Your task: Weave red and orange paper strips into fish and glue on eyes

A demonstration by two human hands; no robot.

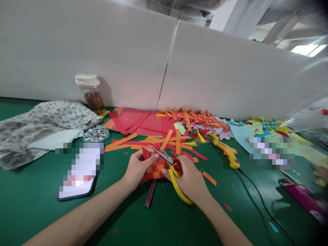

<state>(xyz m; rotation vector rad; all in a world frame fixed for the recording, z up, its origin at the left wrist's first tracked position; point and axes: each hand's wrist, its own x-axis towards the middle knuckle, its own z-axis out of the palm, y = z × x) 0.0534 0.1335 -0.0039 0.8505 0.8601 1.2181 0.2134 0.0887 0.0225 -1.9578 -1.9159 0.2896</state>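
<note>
My left hand (138, 165) pinches a red-and-orange woven paper piece (155, 169) against the green table (38, 212), fingers closed on its upper edge. My right hand (191, 179) grips yellow-handled scissors (170, 167), whose metal blades point up-left over the woven piece toward my left fingertips. A dark red paper strip (150, 194) sticks out from under the woven piece toward me. Loose orange and red paper strips (153, 140) lie just beyond both hands.
A phone (77, 189) lies at the left. A floral cloth (43, 119), a tray of googly eyes (96, 133) and a lidded cup (91, 93) stand behind it. A yellow glue gun (228, 153) with a black cord, woven paper pieces (200, 118) and a purple tool (304, 200) lie on the right. White partition boards (128, 51) close the back.
</note>
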